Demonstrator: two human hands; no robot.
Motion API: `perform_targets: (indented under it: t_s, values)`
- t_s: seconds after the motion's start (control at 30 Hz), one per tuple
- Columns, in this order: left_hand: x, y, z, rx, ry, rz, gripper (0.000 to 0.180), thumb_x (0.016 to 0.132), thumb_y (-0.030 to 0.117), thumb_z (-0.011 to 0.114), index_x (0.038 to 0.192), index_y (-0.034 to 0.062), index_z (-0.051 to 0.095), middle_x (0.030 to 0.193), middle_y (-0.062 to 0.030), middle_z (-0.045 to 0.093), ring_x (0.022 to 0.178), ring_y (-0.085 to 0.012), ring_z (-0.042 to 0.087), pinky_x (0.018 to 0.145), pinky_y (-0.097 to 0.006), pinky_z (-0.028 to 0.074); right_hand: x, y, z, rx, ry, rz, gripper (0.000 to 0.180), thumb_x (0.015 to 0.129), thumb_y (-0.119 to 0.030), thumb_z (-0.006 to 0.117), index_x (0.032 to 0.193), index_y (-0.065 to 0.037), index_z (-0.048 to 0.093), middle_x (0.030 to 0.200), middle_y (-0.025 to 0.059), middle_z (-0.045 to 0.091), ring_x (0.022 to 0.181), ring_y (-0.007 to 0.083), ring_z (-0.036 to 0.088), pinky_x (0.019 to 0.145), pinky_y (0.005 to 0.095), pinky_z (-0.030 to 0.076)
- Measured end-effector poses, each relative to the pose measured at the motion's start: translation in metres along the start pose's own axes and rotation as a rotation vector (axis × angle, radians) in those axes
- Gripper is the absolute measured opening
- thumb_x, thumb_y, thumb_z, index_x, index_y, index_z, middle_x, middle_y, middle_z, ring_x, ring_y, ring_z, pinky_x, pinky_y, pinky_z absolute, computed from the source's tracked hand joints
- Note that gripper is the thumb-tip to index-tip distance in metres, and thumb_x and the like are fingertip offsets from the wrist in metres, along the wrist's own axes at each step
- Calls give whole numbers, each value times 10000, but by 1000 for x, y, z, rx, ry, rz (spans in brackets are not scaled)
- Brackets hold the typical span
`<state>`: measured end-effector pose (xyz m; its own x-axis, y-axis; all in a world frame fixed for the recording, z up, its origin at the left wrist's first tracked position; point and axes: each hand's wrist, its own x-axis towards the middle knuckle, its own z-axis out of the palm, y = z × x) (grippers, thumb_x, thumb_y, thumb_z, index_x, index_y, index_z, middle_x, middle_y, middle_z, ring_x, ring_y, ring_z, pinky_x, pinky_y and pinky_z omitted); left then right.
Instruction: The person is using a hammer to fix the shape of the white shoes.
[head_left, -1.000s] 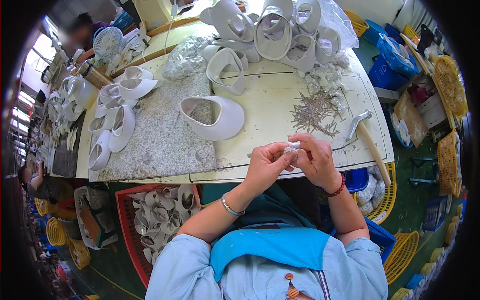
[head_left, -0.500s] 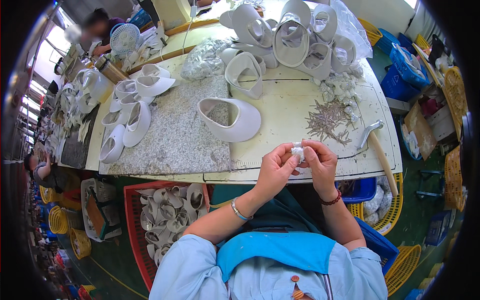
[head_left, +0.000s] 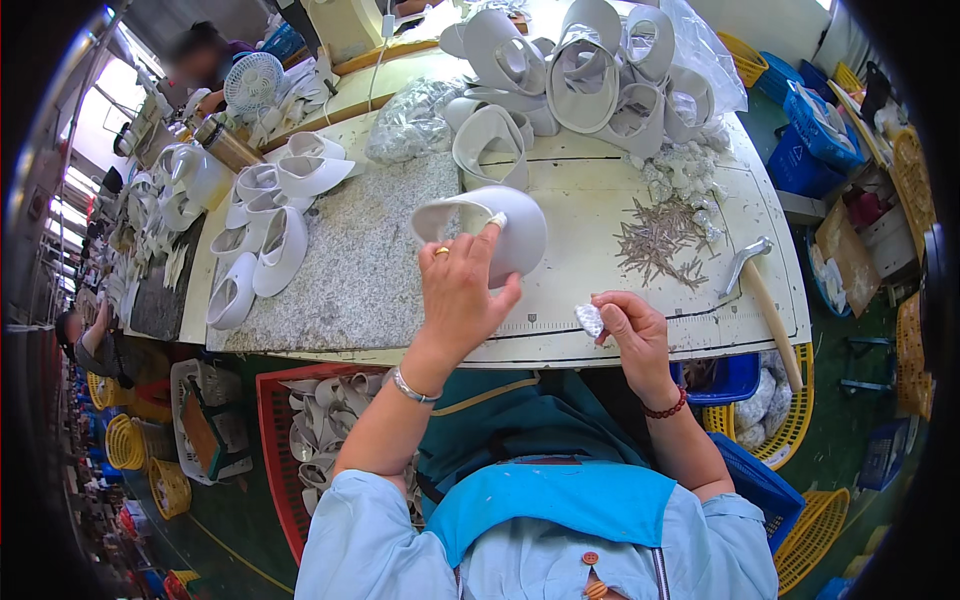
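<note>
Now | left hand (head_left: 462,290) grips white visor (head_left: 500,230) | right hand (head_left: 630,335) pinches small clear piece (head_left: 590,319)

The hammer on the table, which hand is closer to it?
The right hand, holding a small white piece, sits just left of the hammer without touching it. The left hand is farther left, on the white shoe upper.

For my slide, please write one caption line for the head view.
Left hand grips a white visor on the table; right hand holds a small white piece.
</note>
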<state>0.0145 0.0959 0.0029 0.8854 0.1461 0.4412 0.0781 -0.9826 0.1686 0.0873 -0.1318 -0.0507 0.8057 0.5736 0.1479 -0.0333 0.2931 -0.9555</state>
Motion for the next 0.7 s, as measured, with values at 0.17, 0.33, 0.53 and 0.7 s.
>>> perform_targets:
  t_s: [0.17,0.33,0.53,0.7]
  values:
    - [5,36,-10,-1287,-1,-396,561,815,281,716,1267,0,541,838,-19,567,801,-110,519,737,-254,389,3,-24,15,-152,3,-164,167,973,-117,588,1063,14,639,1010,82,652,733,84,559,637,209,474]
    - [3,50,-6,-1216,-6,-291,424,1000,319,444,1167,-39,599,787,-5,493,728,-88,412,639,-255,352,21,-53,32,-597,20,-618,107,866,-26,655,971,-23,634,1154,156,610,955,281,588,821,343,489]
    - [-4,43,4,-1328,-140,-364,446,1007,338,435,1038,-50,652,808,-22,565,742,-86,472,645,-251,399,27,-54,33,-1042,31,-895,124,817,-64,681,932,-70,633,1218,80,628,1132,268,553,955,379,415]
    - [1,40,-4,-1483,-144,-479,319,982,237,516,999,-44,667,835,-13,623,709,-59,515,593,-224,435,22,-46,19,-1109,-197,-839,139,786,-55,680,909,-90,625,1110,25,665,1064,216,593,935,366,418]
